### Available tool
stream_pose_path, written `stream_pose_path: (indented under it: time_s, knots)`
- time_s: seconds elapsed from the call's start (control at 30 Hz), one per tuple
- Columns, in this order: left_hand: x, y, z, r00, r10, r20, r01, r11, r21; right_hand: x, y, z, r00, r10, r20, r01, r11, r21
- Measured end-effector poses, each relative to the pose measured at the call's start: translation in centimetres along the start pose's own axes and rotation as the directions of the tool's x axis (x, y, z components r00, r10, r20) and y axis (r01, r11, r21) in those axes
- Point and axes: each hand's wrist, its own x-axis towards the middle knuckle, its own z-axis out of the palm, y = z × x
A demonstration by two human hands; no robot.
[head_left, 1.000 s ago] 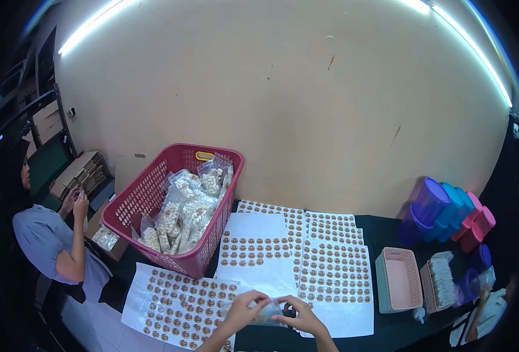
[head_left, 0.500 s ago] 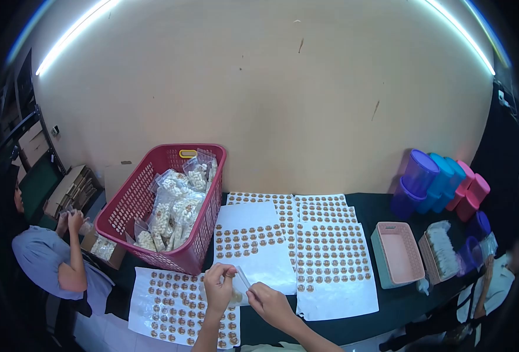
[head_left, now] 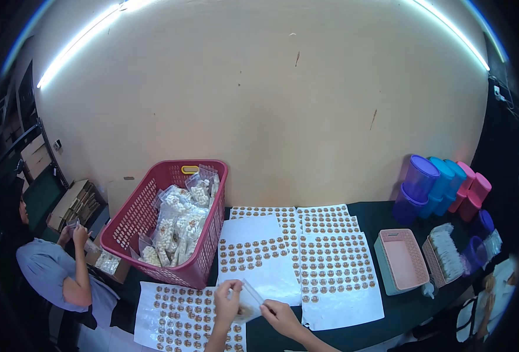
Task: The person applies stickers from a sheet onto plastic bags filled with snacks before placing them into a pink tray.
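Observation:
A small clear plastic bag (head_left: 249, 306) hangs between my two hands over the sticker sheets, its top strip slanting down to the right. Something pale is in its lower part, too blurred to name. My left hand (head_left: 227, 300) pinches the bag at its left side. At the right end of the strip, my right hand (head_left: 281, 317) grips it with curled fingers. Below my left hand lies a sheet of round brown stickers (head_left: 180, 314). Behind my hands is a partly used sticker sheet (head_left: 253, 276) with white gaps.
A maroon basket (head_left: 118, 237) at the left holds several bags of white pieces. More sticker sheets (head_left: 335, 267) lie right of centre. Farther right are a pink basket (head_left: 403, 258), a basket of clear bags (head_left: 445, 249) and coloured containers (head_left: 421, 176). Another person (head_left: 54, 270) works at far left.
The scene sits lower in view. My hands are slightly farther apart, and the bag between them shows more of its face. The person at left has lowered their hands a little.

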Motion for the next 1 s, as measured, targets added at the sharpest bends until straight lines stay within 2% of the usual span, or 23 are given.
stream_pose_path:
  time_s: [0.07,0.13,0.2,0.23,0.3,0.33,0.37,0.4,0.43,0.47,0.53,0.57,0.6,0.67,0.7,0.77,0.8,0.83,0.87,0.9,0.93,0.97,1.0]
  knots:
    - [-1.1,0.7,1.7,0.993,0.103,-0.052,-0.097,0.99,0.1,-0.4,3.0,0.6,0.969,-0.067,-0.236,0.042,0.993,-0.108]
    - [-3.5,-0.8,3.2,0.966,0.26,0.006,-0.251,0.929,0.273,-0.5,5.1,0.9,0.965,0.025,-0.262,-0.038,0.998,-0.042]
    - [-5.9,0.5,3.4,0.927,0.229,0.298,-0.26,0.963,0.068,-0.5,6.3,1.0,0.927,0.321,-0.191,-0.306,0.946,0.106]
    - [-6.6,-0.2,3.8,0.924,0.233,0.303,-0.264,0.962,0.067,-0.4,5.6,1.0,0.926,0.322,-0.196,-0.305,0.946,0.109]
    - [-7.2,-1.4,4.4,0.937,0.242,0.253,-0.266,0.962,0.068,-0.3,3.9,1.0,0.926,0.259,-0.275,-0.185,0.945,0.269]
    - [-6.7,-0.8,4.1,0.936,0.244,0.254,-0.268,0.961,0.066,-0.1,5.5,1.6,0.926,0.258,-0.277,-0.183,0.946,0.269]
    - [-5.3,0.7,3.6,0.945,0.097,0.312,-0.116,0.992,0.043,0.6,8.1,2.4,0.904,0.026,-0.427,-0.057,0.997,-0.061]
    - [-4.0,2.6,3.1,0.927,-0.048,0.373,0.04,0.999,0.029,1.4,9.6,2.6,0.841,-0.236,-0.487,0.028,0.918,-0.396]
    - [-2.8,4.9,2.6,0.892,-0.183,0.413,0.216,0.976,-0.033,1.3,5.6,1.6,0.763,-0.215,-0.609,-0.065,0.912,-0.404]
    - [-2.3,4.1,3.0,0.893,-0.176,0.413,0.208,0.977,-0.033,1.7,3.8,0.5,0.759,-0.22,-0.613,-0.062,0.913,-0.404]
    - [-1.6,2.0,3.6,0.867,0.01,0.499,-0.012,1.0,0.001,2.1,2.3,-1.1,0.749,-0.292,-0.595,-0.082,0.85,-0.521]
    - [-1.5,1.6,4.1,0.835,0.03,0.549,-0.015,0.999,-0.032,2.2,3.4,-1.4,0.787,-0.321,-0.526,-0.063,0.807,-0.587]
    - [-1.5,1.3,4.3,0.829,0.027,0.559,-0.014,0.999,-0.029,2.3,3.7,-1.6,0.786,-0.313,-0.534,-0.072,0.811,-0.581]
    - [-2.2,0.7,4.5,0.888,0.087,0.452,-0.11,0.994,0.024,2.3,4.0,-1.7,0.929,-0.027,-0.37,-0.105,0.937,-0.332]
    - [-2.4,-0.2,4.7,0.886,0.089,0.455,-0.11,0.994,0.021,2.4,3.7,-1.2,0.87,-0.149,-0.471,-0.024,0.939,-0.342]
    - [-2.6,-1.5,4.7,0.915,0.007,0.404,0.023,0.997,-0.07,2.9,4.5,-0.8,0.886,-0.131,-0.444,-0.002,0.958,-0.286]
    - [-2.5,-2.2,4.3,0.913,0.0,0.408,0.029,0.997,-0.065,3.0,4.6,-0.4,0.902,-0.113,-0.417,0.02,0.975,-0.221]
    - [-1.6,-2.1,3.6,0.908,-0.059,0.414,0.097,0.993,-0.071,3.3,4.0,-0.2,0.882,-0.201,-0.427,0.068,0.95,-0.306]
    - [-0.8,-1.9,2.9,0.9,-0.119,0.419,0.166,0.983,-0.079,3.5,3.2,-0.1,0.884,-0.193,-0.427,0.062,0.952,-0.3]
    - [-0.2,-1.7,2.1,0.897,-0.128,0.423,0.175,0.982,-0.073,3.5,2.4,0.2,0.905,-0.139,-0.401,0.056,0.976,-0.212]
    - [0.5,-1.5,1.4,0.877,-0.205,0.434,0.282,0.952,-0.122,3.6,1.7,0.4,0.924,-0.09,-0.371,0.047,0.991,-0.124]
    - [0.9,-1.5,0.6,0.85,-0.278,0.448,0.386,0.907,-0.168,3.6,1.3,0.6,0.925,-0.106,-0.365,0.073,0.992,-0.104]
    - [0.8,-3.3,0.1,0.855,-0.318,0.41,0.41,0.899,-0.157,3.7,1.0,0.6,0.927,-0.096,-0.363,0.065,0.993,-0.097]
